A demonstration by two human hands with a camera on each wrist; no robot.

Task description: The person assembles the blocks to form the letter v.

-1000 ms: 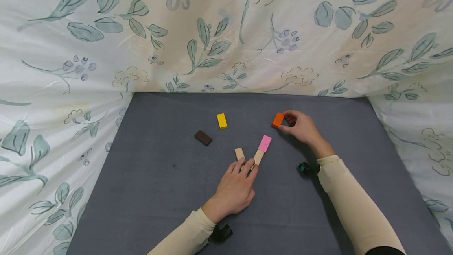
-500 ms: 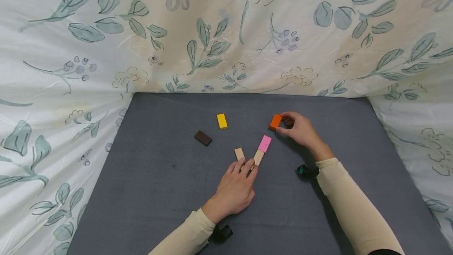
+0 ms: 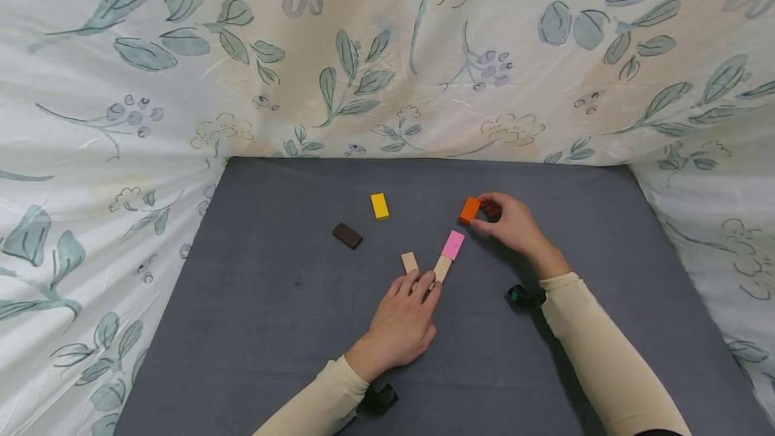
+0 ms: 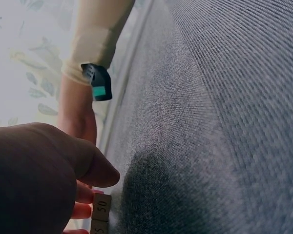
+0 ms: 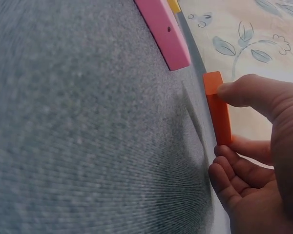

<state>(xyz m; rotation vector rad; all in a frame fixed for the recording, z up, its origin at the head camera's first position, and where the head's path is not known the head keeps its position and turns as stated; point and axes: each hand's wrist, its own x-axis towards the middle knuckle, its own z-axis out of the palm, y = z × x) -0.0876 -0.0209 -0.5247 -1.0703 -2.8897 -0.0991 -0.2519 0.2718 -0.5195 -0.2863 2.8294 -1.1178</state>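
My right hand (image 3: 511, 224) pinches an orange block (image 3: 469, 210) by its ends between thumb and index finger, just beyond the pink block. In the right wrist view the orange block (image 5: 219, 112) appears between thumb and fingertip, the other fingers curled below. Fingers of my left hand (image 3: 402, 325) rest on plain wooden blocks (image 3: 410, 262), which they partly cover. A pink block (image 3: 453, 245) continues the right-hand wooden piece (image 3: 443, 268), end to end, so the pieces form a V. The left wrist view shows a wooden block (image 4: 101, 207) marked 50 beside the fingers.
Farther left on the grey cloth (image 3: 272, 328) lie a dark brown block (image 3: 348, 236) and a yellow block (image 3: 379, 206). Flowered fabric (image 3: 363, 86) rises at the back and sides. Each wrist wears a small black camera, such as the right one (image 3: 523, 296).
My right hand has shifted slightly left and nearer with the orange block, bringing it closer to the pink one. The left hand stays in place.
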